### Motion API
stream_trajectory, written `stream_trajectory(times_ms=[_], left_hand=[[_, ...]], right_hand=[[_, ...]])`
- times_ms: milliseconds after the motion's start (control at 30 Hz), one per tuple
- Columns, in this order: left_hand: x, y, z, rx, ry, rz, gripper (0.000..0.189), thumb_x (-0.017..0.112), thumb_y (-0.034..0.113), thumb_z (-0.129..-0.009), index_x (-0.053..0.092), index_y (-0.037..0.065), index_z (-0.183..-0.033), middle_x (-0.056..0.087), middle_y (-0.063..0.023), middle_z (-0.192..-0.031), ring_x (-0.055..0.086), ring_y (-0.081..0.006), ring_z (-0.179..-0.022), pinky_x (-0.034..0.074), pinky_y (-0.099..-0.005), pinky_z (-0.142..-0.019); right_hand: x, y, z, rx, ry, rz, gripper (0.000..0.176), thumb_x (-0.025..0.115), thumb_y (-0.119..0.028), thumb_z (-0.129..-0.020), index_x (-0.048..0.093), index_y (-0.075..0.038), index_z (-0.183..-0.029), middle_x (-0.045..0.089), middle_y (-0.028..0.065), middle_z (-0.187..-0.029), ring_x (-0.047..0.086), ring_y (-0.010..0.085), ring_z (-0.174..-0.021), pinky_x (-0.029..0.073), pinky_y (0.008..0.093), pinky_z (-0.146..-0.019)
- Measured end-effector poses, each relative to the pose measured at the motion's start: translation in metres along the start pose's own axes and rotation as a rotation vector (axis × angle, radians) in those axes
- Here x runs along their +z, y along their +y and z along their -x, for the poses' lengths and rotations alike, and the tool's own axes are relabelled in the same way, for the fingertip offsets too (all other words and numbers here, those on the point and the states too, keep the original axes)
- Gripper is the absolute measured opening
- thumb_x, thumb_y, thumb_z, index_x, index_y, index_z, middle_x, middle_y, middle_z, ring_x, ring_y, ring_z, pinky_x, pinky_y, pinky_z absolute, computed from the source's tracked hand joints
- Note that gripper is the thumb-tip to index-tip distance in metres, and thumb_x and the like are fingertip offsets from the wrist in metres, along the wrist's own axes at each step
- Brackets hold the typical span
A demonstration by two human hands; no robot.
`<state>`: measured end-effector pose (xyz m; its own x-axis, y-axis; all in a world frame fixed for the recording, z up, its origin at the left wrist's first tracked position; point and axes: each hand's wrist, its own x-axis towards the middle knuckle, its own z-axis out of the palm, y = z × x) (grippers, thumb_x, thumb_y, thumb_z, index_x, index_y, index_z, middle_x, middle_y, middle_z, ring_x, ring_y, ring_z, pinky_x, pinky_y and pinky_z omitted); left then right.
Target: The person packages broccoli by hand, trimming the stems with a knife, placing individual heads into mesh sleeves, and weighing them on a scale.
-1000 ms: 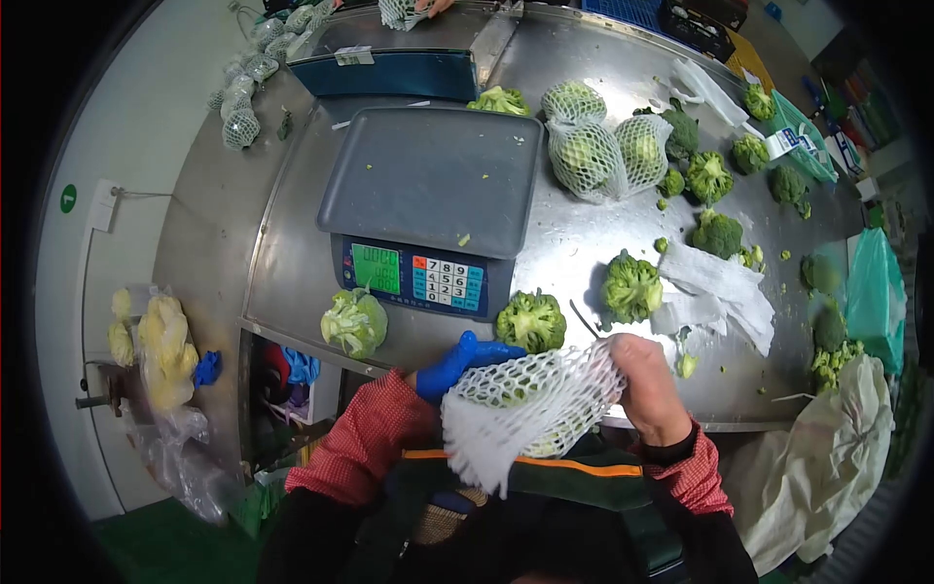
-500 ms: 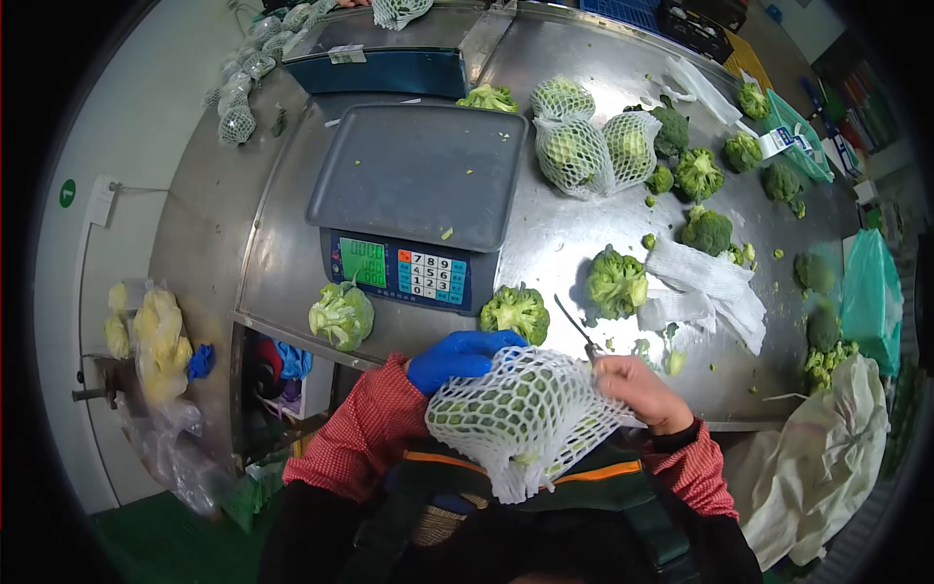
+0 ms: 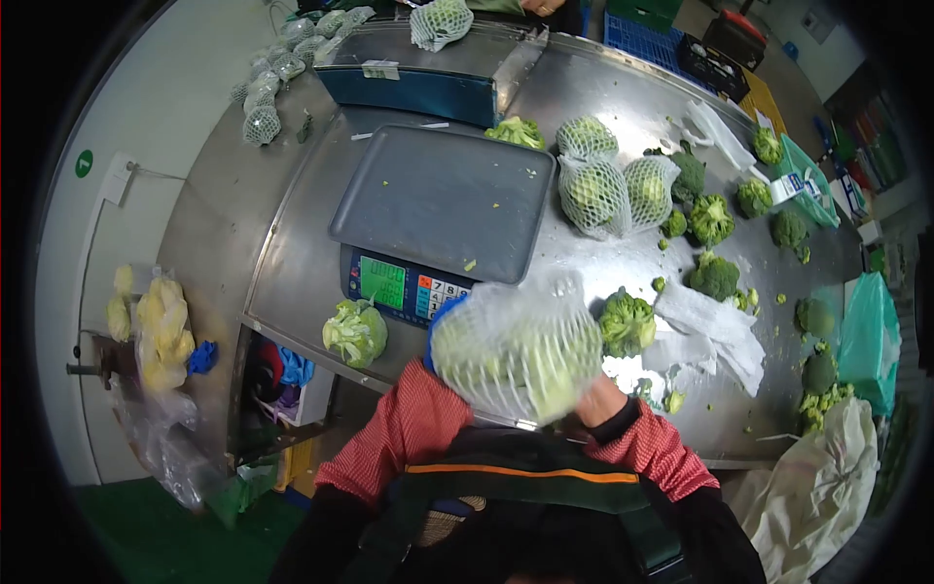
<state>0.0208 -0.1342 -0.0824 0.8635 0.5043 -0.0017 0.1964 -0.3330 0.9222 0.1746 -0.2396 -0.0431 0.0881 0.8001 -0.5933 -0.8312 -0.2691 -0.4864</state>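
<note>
A bundle of broccoli in white foam netting (image 3: 520, 355), blurred by motion, is held up in front of my body at the table's front edge. My left hand (image 3: 444, 316), in a blue glove, grips its left side and is mostly hidden behind it. Bare, my right hand (image 3: 600, 401) is at the bundle's lower right, its fingers hidden by the netting. No knife shows. Just right of the bundle lies a loose broccoli head (image 3: 626, 323); another, pale and trimmed (image 3: 355, 333), sits to the left below the scale (image 3: 443, 200).
Netted broccoli (image 3: 595, 195) stands right of the scale, with loose heads (image 3: 712, 220) and white netting (image 3: 715, 331) farther right. A teal box (image 3: 409, 92) is behind the scale. A cream sack (image 3: 817, 487) hangs at the right edge. Part of another person shows at the top.
The netted bundle has been lifted and turned, now covering most of my left hand. The knife seen by my right hand is out of sight. The view has shifted, so the table appears lower and farther right.
</note>
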Motion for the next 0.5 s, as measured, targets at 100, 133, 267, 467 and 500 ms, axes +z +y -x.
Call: stream_trajectory(times_ms=[100,133,267,467,500], left_hand=[[-0.044,0.023,-0.048,0.162,0.264,-0.225,0.041,0.05,0.018,-0.091,0.046,0.0,-0.127,0.054,-0.0145,-0.124,0.052,-0.0243,-0.114,0.041,-0.0333,-0.1],[-0.058,0.032,-0.061,0.11,0.347,-0.293,0.042,0.05,0.018,-0.09,0.046,0.0,-0.128,0.052,-0.0146,-0.127,0.051,-0.0244,-0.116,0.04,-0.0332,-0.101],[-0.079,-0.057,-0.107,-0.291,0.483,-0.503,0.039,0.051,0.011,-0.083,0.053,0.002,-0.121,0.056,-0.0123,-0.123,0.054,-0.0248,-0.111,0.043,-0.0346,-0.094],[-0.091,-0.095,-0.119,-0.396,0.387,-0.227,0.045,0.052,0.011,-0.084,0.046,0.003,-0.127,0.052,-0.0119,-0.128,0.053,-0.0248,-0.113,0.043,-0.0351,-0.095],[-0.091,-0.088,-0.118,-0.419,0.401,-0.056,0.045,0.053,0.011,-0.084,0.045,0.003,-0.128,0.052,-0.0119,-0.128,0.053,-0.025,-0.113,0.043,-0.035,-0.095]], right_hand=[[0.013,-0.026,-0.037,-0.048,-0.051,0.001,0.01,0.053,-0.016,-0.091,0.053,-0.01,-0.099,0.058,-0.0008,-0.073,0.054,0.0078,-0.051,0.039,0.0191,-0.041],[0.007,-0.036,-0.066,-0.111,-0.168,0.05,0.012,0.052,-0.016,-0.091,0.053,-0.01,-0.101,0.06,0.0003,-0.074,0.055,0.0088,-0.05,0.037,0.0203,-0.039],[0.015,-0.058,-0.144,-0.564,0.224,0.813,0.013,0.052,-0.017,-0.088,0.055,-0.004,-0.089,0.06,0.0113,-0.066,0.055,0.0222,-0.049,0.041,0.0357,-0.043],[0.03,-0.083,-0.103,-0.981,0.355,1.759,0.019,0.057,-0.02,-0.081,0.057,-0.002,-0.088,0.057,0.0225,-0.071,0.057,0.0416,-0.068,0.046,0.0458,-0.062],[0.036,-0.089,-0.092,-0.993,0.382,1.8,0.021,0.059,-0.02,-0.08,0.057,-0.003,-0.091,0.058,0.0213,-0.074,0.058,0.0408,-0.07,0.046,0.0452,-0.063]])
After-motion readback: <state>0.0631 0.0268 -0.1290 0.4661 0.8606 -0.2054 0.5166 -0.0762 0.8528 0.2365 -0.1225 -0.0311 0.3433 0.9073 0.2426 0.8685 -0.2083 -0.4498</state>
